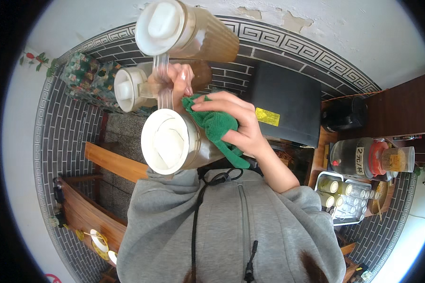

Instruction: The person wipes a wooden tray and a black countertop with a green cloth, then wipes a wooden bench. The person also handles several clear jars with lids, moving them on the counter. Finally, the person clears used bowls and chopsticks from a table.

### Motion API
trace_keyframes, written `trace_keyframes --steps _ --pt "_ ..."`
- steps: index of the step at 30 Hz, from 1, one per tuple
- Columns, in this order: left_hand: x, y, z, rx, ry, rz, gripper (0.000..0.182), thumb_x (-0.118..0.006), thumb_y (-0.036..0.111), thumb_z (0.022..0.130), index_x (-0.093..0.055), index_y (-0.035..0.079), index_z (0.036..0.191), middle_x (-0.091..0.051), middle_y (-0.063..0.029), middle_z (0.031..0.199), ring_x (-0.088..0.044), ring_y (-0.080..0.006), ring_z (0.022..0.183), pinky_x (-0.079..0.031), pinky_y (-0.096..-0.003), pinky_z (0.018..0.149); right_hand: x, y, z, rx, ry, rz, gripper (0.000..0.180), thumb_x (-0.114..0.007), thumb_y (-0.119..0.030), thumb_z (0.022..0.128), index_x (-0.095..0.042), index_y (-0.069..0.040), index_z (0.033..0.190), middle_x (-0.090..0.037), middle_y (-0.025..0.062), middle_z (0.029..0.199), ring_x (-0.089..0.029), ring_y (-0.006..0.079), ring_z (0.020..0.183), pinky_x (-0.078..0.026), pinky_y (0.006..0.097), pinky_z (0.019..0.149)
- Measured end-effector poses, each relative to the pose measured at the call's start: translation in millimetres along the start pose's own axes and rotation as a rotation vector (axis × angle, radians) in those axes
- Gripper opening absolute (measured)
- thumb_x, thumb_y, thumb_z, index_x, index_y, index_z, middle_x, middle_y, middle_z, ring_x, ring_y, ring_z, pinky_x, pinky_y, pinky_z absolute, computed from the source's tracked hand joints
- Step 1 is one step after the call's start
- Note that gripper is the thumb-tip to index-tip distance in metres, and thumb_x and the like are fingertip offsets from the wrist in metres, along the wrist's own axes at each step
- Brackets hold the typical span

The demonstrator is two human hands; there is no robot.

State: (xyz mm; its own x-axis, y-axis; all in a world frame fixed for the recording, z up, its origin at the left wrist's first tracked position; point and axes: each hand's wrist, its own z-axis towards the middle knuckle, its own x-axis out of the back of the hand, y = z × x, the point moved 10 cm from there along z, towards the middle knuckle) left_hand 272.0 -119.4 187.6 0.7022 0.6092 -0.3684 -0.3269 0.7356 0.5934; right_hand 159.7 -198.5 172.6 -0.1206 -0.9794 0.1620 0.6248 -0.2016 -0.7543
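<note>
My left hand [180, 79] is closed around the clear handles of several plastic pitchers with white lids. The top pitcher [212, 37] holds a brownish liquid. Behind my fingers is a smaller-looking pitcher [126, 90], its far end also brown. The lowest pitcher [165, 141] hangs nearest my chest, lid facing left. My right hand [237, 122] grips a bunched green cloth [219, 123] against the side of the lowest pitcher, close to my left fingertips. The cloth's tail hangs down by my chest. My right hand partly hides that pitcher's body.
A black cabinet [287, 102] with a yellow label stands ahead right. To the right are a large glass jar [352, 157] with a red collar and a tray [361, 223] of bottles and glasses. On the left are a wooden bench [113, 161] and a wooden table [92, 208] with plates.
</note>
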Motion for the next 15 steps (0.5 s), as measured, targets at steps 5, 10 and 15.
trace_keyframes --steps 5,10,15 --pt "-8 11 24 -0.140 -0.040 -0.032 0.030 -0.050 -0.008 0.082 -0.042 0.010 0.059 -0.044 -0.0002 0.046 -0.037 -0.0087 0.038 -0.030 -0.0227 0.043 9 -11 -15 0.146 0.131 -0.232 0.045 -0.061 -0.017 0.065 -0.061 -0.005 0.108 -0.058 0.0129 0.110 -0.057 0.0295 0.096 -0.044 0.0361 0.082" --pt "-7 -4 30 -0.040 0.052 -0.006 0.030 -0.049 -0.007 0.082 -0.042 0.011 0.059 -0.043 -0.0003 0.047 -0.036 -0.0079 0.039 -0.031 -0.0222 0.045 19 -8 -41 0.080 0.247 -0.360 0.045 -0.056 -0.018 0.068 -0.059 -0.002 0.110 -0.056 0.0149 0.112 -0.055 0.0321 0.097 -0.042 0.0391 0.086" --pt "-44 -22 27 0.044 -0.023 -0.077 0.028 -0.051 -0.008 0.081 -0.043 0.010 0.061 -0.045 -0.0011 0.050 -0.040 -0.0078 0.043 -0.034 -0.0208 0.048 29 -51 -34 0.161 0.290 -0.506 0.045 -0.066 -0.026 0.069 -0.060 -0.002 0.107 -0.057 0.0135 0.110 -0.055 0.0302 0.096 -0.045 0.0378 0.082"
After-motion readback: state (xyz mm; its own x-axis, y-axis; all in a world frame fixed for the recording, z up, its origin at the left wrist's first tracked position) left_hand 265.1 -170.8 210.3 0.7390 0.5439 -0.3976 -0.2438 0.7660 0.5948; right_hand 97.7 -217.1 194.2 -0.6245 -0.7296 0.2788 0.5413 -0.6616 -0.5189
